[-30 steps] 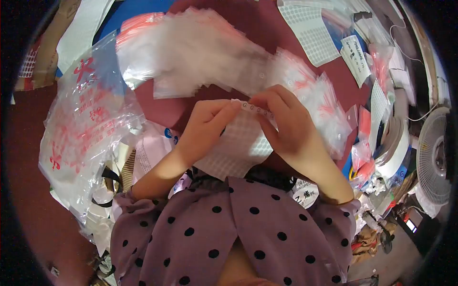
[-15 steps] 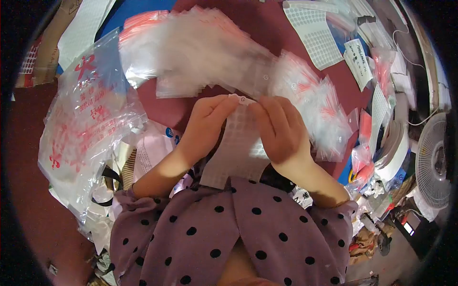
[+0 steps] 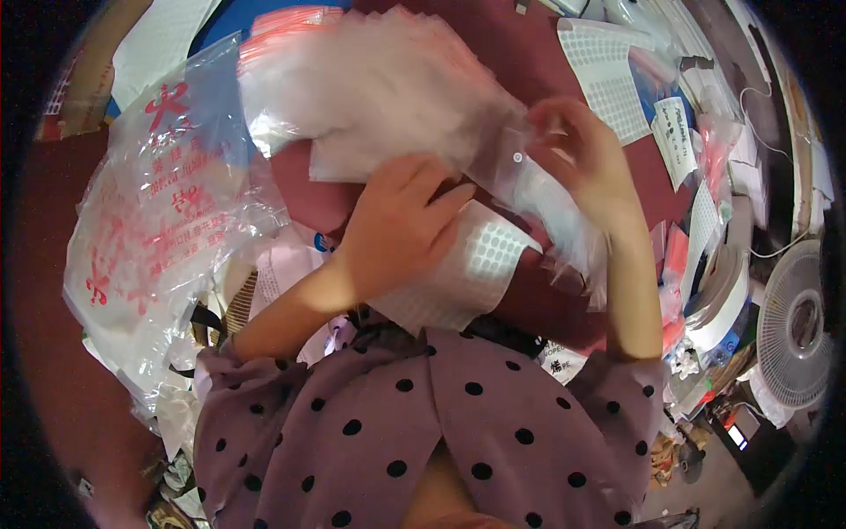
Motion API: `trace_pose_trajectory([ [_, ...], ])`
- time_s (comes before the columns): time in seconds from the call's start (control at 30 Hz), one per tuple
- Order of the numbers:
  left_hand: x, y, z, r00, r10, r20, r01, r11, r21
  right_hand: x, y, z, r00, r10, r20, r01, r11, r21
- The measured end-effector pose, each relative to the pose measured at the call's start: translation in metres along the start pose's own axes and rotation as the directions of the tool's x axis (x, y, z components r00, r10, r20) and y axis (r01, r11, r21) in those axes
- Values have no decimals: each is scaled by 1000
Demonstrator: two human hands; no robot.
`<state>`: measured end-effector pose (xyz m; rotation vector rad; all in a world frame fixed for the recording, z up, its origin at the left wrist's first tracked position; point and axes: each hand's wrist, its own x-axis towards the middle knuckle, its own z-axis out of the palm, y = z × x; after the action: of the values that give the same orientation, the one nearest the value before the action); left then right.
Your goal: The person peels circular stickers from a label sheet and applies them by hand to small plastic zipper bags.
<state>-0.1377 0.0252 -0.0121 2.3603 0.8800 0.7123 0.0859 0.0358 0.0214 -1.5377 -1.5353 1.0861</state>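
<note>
A sheet of round white stickers point(image 3: 480, 264) lies in front of my chest, with my left hand point(image 3: 401, 225) over its left part, fingers curled and pointing right. What those fingers grip is hidden. My right hand point(image 3: 573, 145) is raised at the right end of the fanned clear plastic bags point(image 3: 370, 88), fingers bent and blurred. Just below its fingers, one clear bag carries a small round sticker point(image 3: 517, 158). More clear bags point(image 3: 551, 207) lie under and beside my right wrist.
A large clear bag with red print point(image 3: 176, 212) lies at the left. Another dotted sticker sheet point(image 3: 604, 79) and a paper label point(image 3: 674, 141) lie at the upper right. A fan point(image 3: 802, 324) stands at the far right.
My hands have moved apart; my right hand has gone up and right, off the sticker sheet. The sheet has swung right under my left hand. A small sticker now shows on the bag near my right fingers.
</note>
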Motion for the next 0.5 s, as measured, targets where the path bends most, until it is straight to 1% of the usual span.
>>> trace_pose_trajectory([
  [0.03, 4, -1, 2, 997, 82, 3, -82, 984, 156, 8, 10, 4, 1000, 0, -5, 0, 1000, 1],
  [0.07, 5, -5, 6, 996, 86, 4, -85, 984, 157, 16, 17, 11, 996, -21, 86, 26, 998, -56],
  [0.1, 4, -9, 11, 992, 104, 72, -117, 970, 213, 21, 21, 17, 983, -32, 181, 52, 993, -108],
  [0.13, 2, -12, 14, 983, 117, 141, -151, 952, 265, 24, 20, 20, 983, -28, 180, 47, 994, -103],
  [0.17, 1, -13, 15, 982, 117, 146, -153, 952, 264, 28, 16, 23, 981, -110, 157, 154, 940, -304],
  [0.2, 0, -14, 16, 985, 109, 133, -140, 958, 251, 32, 14, 24, 969, -193, 154, 245, 835, -493],
  [0.23, -1, -14, 16, 988, 100, 119, -126, 963, 238, 36, 14, 25, 969, -190, 156, 243, 836, -491],
  [0.3, 0, -13, 15, 986, 107, 131, -133, 970, 206, 43, 15, 25, 949, -231, 215, 286, 917, -279],
  [0.33, 2, -14, 15, 983, 118, 140, -142, 974, 176, 45, 17, 26, 950, -229, 212, 283, 917, -280],
  [0.37, 2, -14, 15, 982, 121, 142, -145, 974, 176, 47, 18, 30, 944, -253, 213, 316, 879, -358],
  [0.4, 2, -14, 16, 985, 122, 122, -138, 981, 138, 49, 16, 34, 936, -277, 217, 347, 832, -433],
  [0.43, 2, -14, 15, 988, 121, 101, -131, 986, 102, 50, 11, 34, 935, -280, 216, 349, 832, -432],
  [0.47, 2, -14, 14, 988, 119, 99, -129, 986, 105, 50, -3, 33, 948, -272, 164, 312, 698, -645],
  [0.5, 0, -13, 13, 994, 69, 81, -80, 988, 134, 49, -10, 33, 956, -273, 110, 243, 524, -816],
])
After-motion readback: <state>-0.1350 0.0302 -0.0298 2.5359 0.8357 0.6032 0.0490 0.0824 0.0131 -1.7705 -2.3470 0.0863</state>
